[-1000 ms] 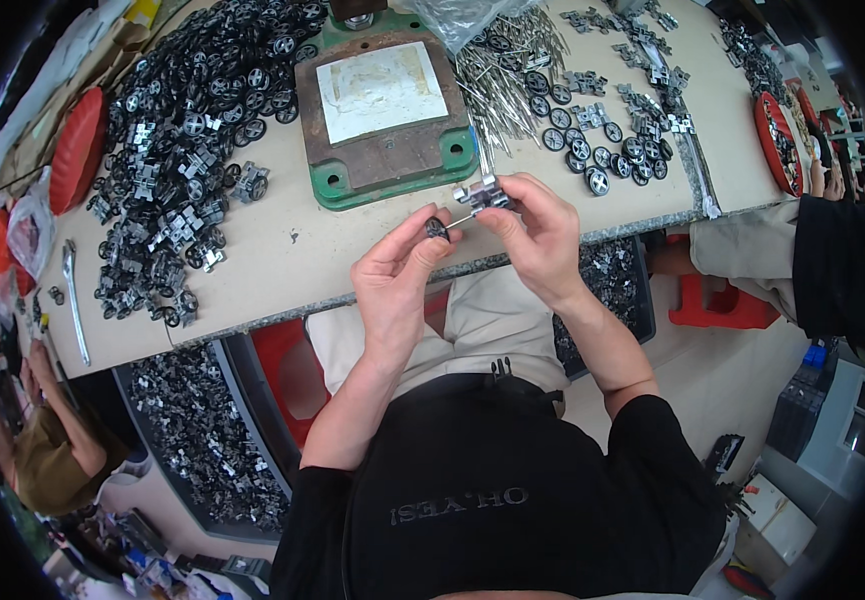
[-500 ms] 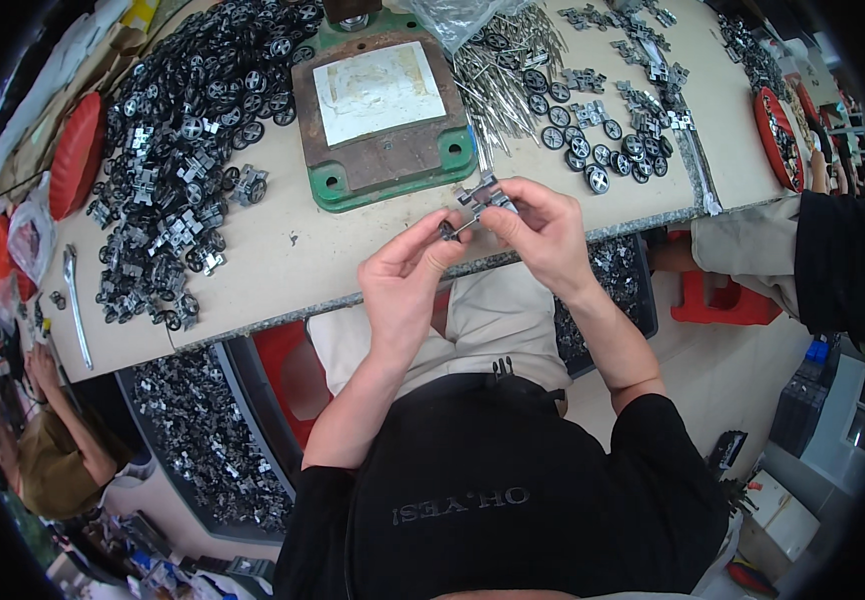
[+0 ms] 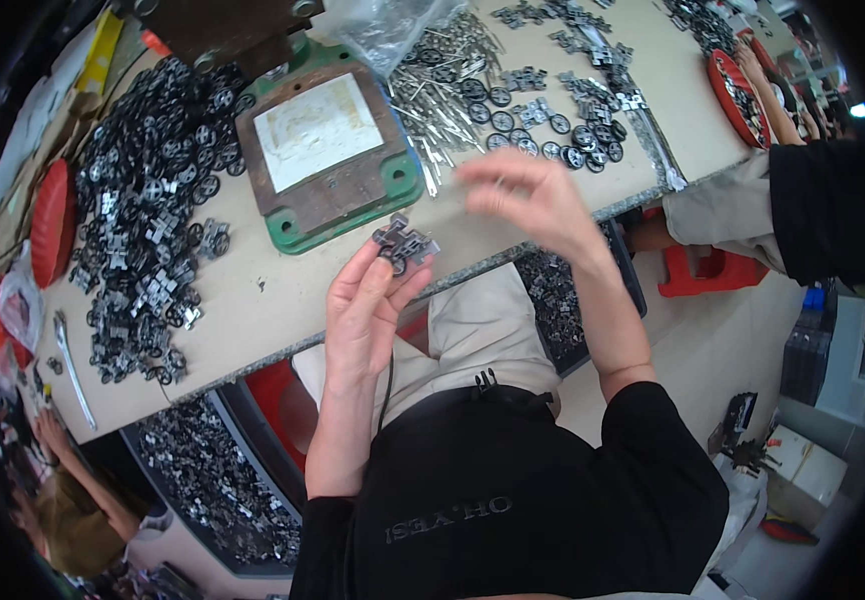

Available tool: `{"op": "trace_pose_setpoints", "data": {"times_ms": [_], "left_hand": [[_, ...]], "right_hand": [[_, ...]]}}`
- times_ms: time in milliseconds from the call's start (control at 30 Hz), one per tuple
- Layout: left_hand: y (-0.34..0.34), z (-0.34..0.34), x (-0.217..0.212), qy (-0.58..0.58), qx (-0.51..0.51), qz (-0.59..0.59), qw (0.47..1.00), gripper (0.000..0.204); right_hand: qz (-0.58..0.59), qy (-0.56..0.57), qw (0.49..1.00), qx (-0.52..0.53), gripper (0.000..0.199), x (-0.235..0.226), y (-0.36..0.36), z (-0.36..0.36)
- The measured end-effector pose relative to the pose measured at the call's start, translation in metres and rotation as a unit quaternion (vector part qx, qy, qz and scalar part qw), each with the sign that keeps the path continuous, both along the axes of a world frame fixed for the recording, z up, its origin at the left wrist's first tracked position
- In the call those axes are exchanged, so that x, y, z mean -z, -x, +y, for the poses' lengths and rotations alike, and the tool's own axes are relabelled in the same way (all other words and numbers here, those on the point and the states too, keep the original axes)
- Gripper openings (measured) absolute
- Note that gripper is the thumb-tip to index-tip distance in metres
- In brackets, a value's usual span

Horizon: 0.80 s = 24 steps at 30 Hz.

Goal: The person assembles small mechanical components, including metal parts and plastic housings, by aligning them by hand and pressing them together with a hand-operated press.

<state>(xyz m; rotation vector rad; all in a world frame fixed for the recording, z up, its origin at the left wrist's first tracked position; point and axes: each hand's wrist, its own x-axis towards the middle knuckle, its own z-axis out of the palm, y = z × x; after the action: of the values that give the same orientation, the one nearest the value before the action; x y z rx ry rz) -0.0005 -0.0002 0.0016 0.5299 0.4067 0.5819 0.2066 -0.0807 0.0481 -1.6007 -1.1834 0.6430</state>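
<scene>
My left hand [image 3: 361, 305] is closed on a small grey toy-car chassis [image 3: 408, 247], held between thumb and fingers above the table's front edge. A black wheel [image 3: 394, 262] shows on the chassis beside my thumb. To the right, my right hand [image 3: 538, 200] is over the table, blurred by motion, its fingers stretched out and apart from the thumb. Nothing shows between them. Beyond that hand lie loose black wheels [image 3: 575, 157] with silver spokes and a heap of thin metal pins [image 3: 443, 105].
A green and brown metal press base [image 3: 298, 240] with a white pad stands ahead of me. Left of it are piled wheels and chassis parts [image 3: 153, 200] and a wrench [image 3: 75, 370]. A bin of parts [image 3: 218, 480] sits below the table. Other people sit at both sides.
My hands have parted. My left hand keeps the chassis, now tilted differently, while my right hand has let go and moved off toward the loose wheels. The view has shifted.
</scene>
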Motion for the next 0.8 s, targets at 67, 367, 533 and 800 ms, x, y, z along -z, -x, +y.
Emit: {"op": "trace_pose_setpoints", "data": {"times_ms": [67,367,533,800], "left_hand": [[0.001,0.001,-0.004,0.016,0.019,-0.004,1.000,0.030],[-0.005,0.001,-0.001,0.022,0.034,-0.019,0.999,0.029],[-0.006,0.002,-0.004,0.021,0.031,-0.022,0.999,0.030],[-0.009,-0.003,-0.007,-0.026,0.006,-0.001,1.000,0.029]], "right_hand": [[-0.183,0.042,0.975,0.118,0.022,0.000,-0.032,0.007],[-0.403,0.122,0.896,0.142,0.022,0.022,-0.077,0.030],[-0.295,0.122,0.939,0.126,0.023,0.000,-0.050,0.022],[0.289,-0.059,0.953,0.063,0.017,0.009,0.037,-0.003]]}}
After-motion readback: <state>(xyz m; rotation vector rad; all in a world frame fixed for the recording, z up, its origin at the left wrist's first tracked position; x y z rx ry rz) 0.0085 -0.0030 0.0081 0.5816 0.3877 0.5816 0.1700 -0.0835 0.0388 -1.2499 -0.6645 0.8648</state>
